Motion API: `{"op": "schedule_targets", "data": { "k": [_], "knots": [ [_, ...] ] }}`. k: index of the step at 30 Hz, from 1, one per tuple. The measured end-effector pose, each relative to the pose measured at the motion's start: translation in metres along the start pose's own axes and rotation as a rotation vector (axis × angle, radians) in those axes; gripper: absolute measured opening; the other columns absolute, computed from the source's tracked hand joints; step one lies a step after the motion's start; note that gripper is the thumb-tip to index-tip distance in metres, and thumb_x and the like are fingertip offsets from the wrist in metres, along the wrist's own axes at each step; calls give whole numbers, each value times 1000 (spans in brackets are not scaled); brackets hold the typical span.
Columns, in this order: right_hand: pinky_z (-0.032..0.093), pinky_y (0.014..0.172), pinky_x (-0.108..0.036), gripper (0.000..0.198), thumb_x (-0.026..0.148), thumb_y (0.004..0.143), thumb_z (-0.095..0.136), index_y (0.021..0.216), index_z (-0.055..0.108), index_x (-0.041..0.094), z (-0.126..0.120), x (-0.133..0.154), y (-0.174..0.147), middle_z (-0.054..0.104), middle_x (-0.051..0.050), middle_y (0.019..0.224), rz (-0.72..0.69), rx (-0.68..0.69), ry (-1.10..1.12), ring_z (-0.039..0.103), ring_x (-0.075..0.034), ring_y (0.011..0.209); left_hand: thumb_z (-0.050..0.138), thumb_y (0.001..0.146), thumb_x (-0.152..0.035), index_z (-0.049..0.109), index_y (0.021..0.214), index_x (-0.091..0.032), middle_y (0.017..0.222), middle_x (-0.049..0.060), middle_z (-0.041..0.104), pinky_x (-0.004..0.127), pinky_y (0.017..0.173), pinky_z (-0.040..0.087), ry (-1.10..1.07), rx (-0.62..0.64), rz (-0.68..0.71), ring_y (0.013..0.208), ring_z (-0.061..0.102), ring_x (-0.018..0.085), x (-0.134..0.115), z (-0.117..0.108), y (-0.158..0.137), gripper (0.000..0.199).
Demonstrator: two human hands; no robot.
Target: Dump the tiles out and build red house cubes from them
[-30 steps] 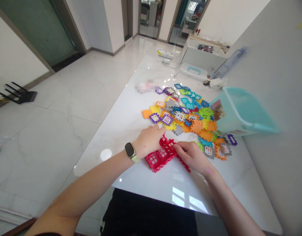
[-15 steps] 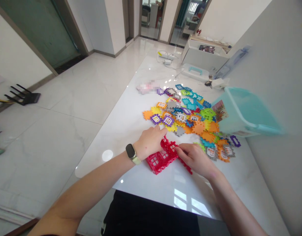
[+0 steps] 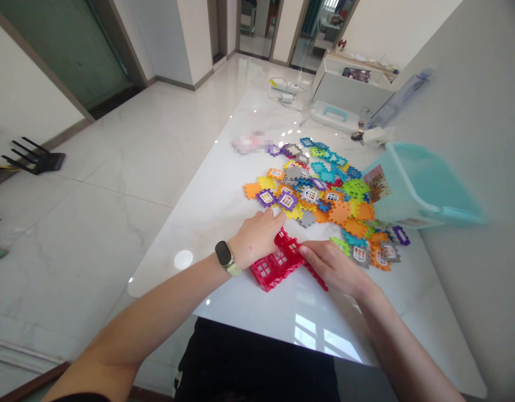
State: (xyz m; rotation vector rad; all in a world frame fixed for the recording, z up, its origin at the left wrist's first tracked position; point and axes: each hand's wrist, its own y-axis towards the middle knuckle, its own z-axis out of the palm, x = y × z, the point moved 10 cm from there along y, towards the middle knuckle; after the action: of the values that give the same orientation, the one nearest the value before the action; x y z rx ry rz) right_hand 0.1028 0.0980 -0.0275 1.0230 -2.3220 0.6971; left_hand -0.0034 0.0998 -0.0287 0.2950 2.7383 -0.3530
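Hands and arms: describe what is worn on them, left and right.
Left hand: no glove; its wrist carries a watch with a dark, round-cornered face and pale green strap. Right hand and wrist: bare. Neither forearm is sleeved.

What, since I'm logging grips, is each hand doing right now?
Left hand: closed on the red window-panel structure, grip partly hidden.
Right hand: closed, holding the same structure at its right side.
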Motion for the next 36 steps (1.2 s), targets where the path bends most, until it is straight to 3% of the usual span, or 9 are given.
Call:
{"op": "schedule_targets", "data": {
  "k": [5, 9, 13, 22, 30, 36],
  "knots": [
    [37, 63, -29, 47, 44, 102, 26, 68, 47, 20, -1, 1, -3, 58, -2, 66, -14, -28, 5, 49, -15, 59, 63, 82, -35, 50, 108, -21, 110, 9, 57, 33, 75, 51, -56, -25, 25, 96, 59, 25, 0, -4, 2, 33],
    [42, 73, -29, 38, 39, 101, 32, 88, 62, 20, -6, 4, -7, 69, -5, 86, -30, -51, 66, 60, -18, 75, 60, 85, -36, 57, 96, -21, 105, 6, 62, 32, 82, 48, -143, -48, 98, 98, 59, 22, 2, -11, 2, 19],
    [44, 71, -28, 30, 34, 98, 42, 103, 67, 21, -12, -2, -7, 72, -6, 93, -8, -116, 80, 64, -18, 78, 57, 87, -29, 62, 86, -21, 90, 3, 67, 29, 72, 46, -129, -56, 91, 87, 62, 20, 11, -18, 0, 9],
    [44, 73, -26, 30, 32, 98, 42, 95, 69, 20, -13, 0, -4, 69, -6, 88, -94, -196, 73, 63, -17, 78, 59, 85, -18, 66, 94, -23, 93, 2, 71, 28, 78, 45, -120, -21, 288, 89, 64, 19, -9, -15, -1, 13],
    [42, 71, -26, 30, 29, 99, 39, 89, 65, 17, -7, 10, -7, 65, -6, 82, -177, -151, 67, 59, -16, 75, 55, 86, -16, 67, 84, -22, 80, 1, 70, 25, 69, 43, -79, 0, 319, 77, 64, 17, -11, -5, 3, 14],
    [45, 76, -28, 19, 20, 90, 54, 106, 65, 16, 4, 20, -9, 64, -8, 93, -284, -94, 29, 59, -18, 85, 54, 85, -14, 67, 81, -21, 81, 0, 70, 23, 69, 42, -153, 48, 319, 77, 63, 15, -12, -3, 3, 15]
  ]
}}
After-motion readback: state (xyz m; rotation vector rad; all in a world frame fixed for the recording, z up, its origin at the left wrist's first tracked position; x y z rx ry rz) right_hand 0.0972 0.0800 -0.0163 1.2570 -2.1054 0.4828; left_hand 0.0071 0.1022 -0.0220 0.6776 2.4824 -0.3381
